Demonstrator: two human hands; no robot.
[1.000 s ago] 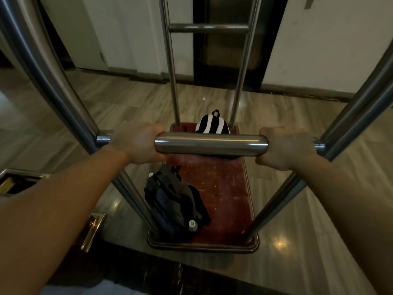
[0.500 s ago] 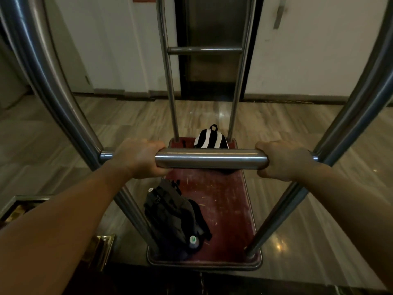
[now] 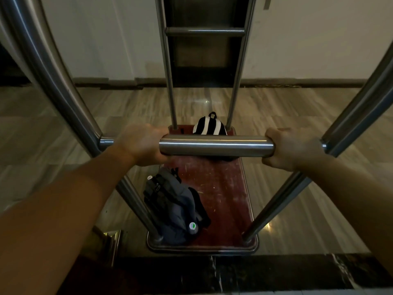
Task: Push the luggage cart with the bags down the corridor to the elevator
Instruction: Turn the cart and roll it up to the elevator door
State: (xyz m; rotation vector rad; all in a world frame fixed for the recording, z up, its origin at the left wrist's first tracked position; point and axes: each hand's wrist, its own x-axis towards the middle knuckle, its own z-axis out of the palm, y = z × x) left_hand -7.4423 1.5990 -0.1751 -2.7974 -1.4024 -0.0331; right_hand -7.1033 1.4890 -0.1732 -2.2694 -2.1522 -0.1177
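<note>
The luggage cart has a steel frame and a worn red deck (image 3: 225, 188). Its horizontal handle bar (image 3: 217, 145) crosses the middle of the head view. My left hand (image 3: 141, 144) grips the bar's left end and my right hand (image 3: 289, 149) grips its right end. A dark grey backpack (image 3: 174, 207) lies on the near left of the deck. A black-and-white striped bag (image 3: 209, 126) stands at the far end, partly hidden by the bar. The dark elevator door (image 3: 204, 39) is straight ahead, framed by the cart's far uprights.
A glossy marble floor (image 3: 297, 116) stretches to white walls (image 3: 319, 39) with a dark skirting. A black stone strip (image 3: 276, 271) runs across the floor under me. A brass-edged fixture (image 3: 112, 239) sits at the lower left. A dark opening (image 3: 8, 67) lies on the left.
The cart has swung to face the elevator door squarely and rolled closer to it. Both hands keep the same grip on the bar.
</note>
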